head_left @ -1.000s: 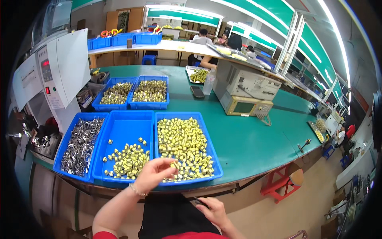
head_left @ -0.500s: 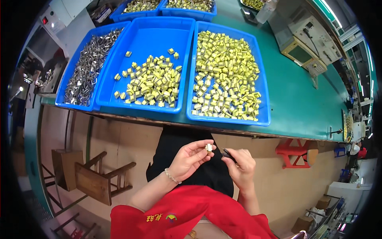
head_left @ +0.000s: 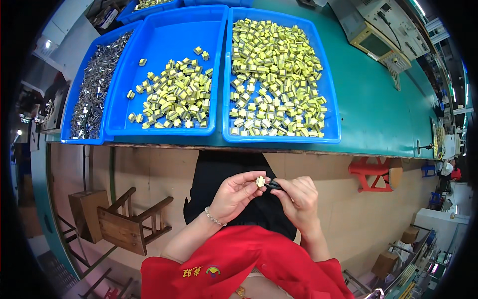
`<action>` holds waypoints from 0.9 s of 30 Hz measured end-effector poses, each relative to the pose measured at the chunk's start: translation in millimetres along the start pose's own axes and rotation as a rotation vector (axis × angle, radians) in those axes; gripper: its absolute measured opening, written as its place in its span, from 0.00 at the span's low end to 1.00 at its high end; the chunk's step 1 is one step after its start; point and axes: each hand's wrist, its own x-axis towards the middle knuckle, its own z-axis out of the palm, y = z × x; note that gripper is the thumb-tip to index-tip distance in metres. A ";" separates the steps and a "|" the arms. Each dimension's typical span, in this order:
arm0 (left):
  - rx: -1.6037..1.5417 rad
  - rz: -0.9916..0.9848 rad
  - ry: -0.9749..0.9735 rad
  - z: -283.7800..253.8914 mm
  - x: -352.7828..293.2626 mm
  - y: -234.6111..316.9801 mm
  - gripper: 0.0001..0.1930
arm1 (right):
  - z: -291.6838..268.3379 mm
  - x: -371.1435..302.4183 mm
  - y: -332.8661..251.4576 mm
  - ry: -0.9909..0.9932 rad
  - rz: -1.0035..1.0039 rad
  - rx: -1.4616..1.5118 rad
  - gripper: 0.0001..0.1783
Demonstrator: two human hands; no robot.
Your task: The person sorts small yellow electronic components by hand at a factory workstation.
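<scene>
My left hand [head_left: 236,196] pinches a small yellow-and-white transformer [head_left: 260,182] between thumb and fingers, above my lap. Closed round a black-handled hand tool [head_left: 273,185], my right hand [head_left: 298,200] brings its tip up against the transformer's right side. Its exact kind is too small to tell; most of it is hidden in my palm. Beyond my hands, on the bench, a middle blue tray [head_left: 167,37] holds a loose pile of similar yellow transformers [head_left: 181,92]. The right blue tray [head_left: 332,122] is fuller with such parts [head_left: 279,70].
The left blue tray [head_left: 107,130] carries many shiny metal clips [head_left: 94,89]. On the green bench [head_left: 368,109], a beige instrument with a screen [head_left: 378,45] stands at the far right. Below are a wooden stool [head_left: 124,226] at left and a red stool [head_left: 369,172] at right.
My right hand has moved left, bringing the black-handled tool from beside the transformer to touching or nearly touching it. The view has shifted, so the trays sit higher and further left.
</scene>
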 end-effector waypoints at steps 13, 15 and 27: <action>0.066 0.043 0.027 0.8 0.3 -1.5 0.16 | 0.3 -3.4 0.4 -0.045 0.031 0.000 0.10; 0.058 0.046 0.022 0.5 0.0 -3.0 0.16 | 0.6 -4.1 -0.2 -0.042 0.032 0.003 0.10; 0.543 0.206 0.039 8.0 0.9 5.1 0.16 | 0.8 -2.2 1.7 -0.039 -0.005 -0.036 0.14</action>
